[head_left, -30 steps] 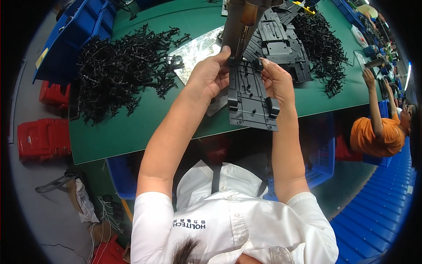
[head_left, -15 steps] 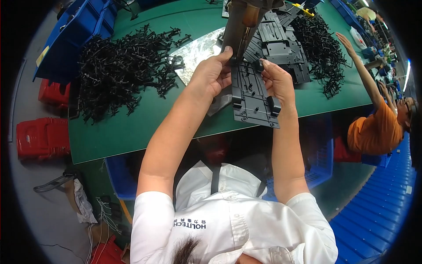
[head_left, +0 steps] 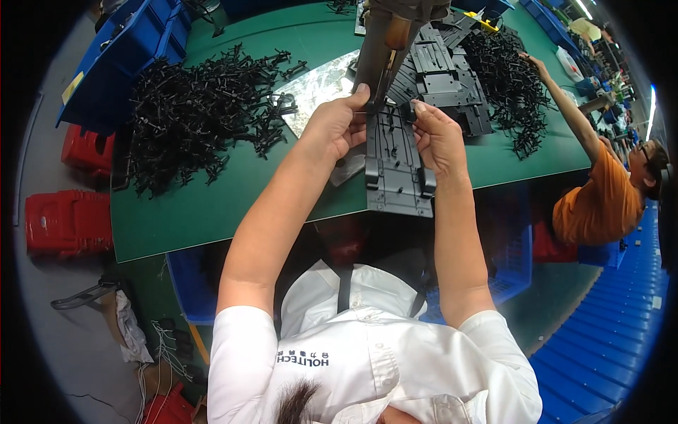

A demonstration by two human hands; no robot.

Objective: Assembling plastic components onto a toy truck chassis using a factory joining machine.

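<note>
A black ribbed plastic panel (head_left: pixel 399 166) with raised clips is held between my two hands, its near end hanging past the table edge. My left hand (head_left: pixel 337 128) is curled at the panel's far left corner, thumb up against a dark metal machine column (head_left: pixel 374 53). The fingertips there are partly hidden. My right hand (head_left: pixel 439 138) pinches the panel's far right edge between thumb and fingers. The far end of the panel lies under the lower tip of the column, which covers part of it.
Small black plastic parts lie in a heap (head_left: pixel 187 120) at left and another heap (head_left: pixel 505 85) at right. Stacked black panels (head_left: pixel 452 85) lie beyond my right hand. A blue bin (head_left: pixel 116 63) stands far left. An orange-shirted co-worker (head_left: pixel 600 198) reaches toward the right heap.
The panel has shifted left and slightly toward me and turned straighter, my right hand moving left with it. The co-worker's hand has come down to the right heap.
</note>
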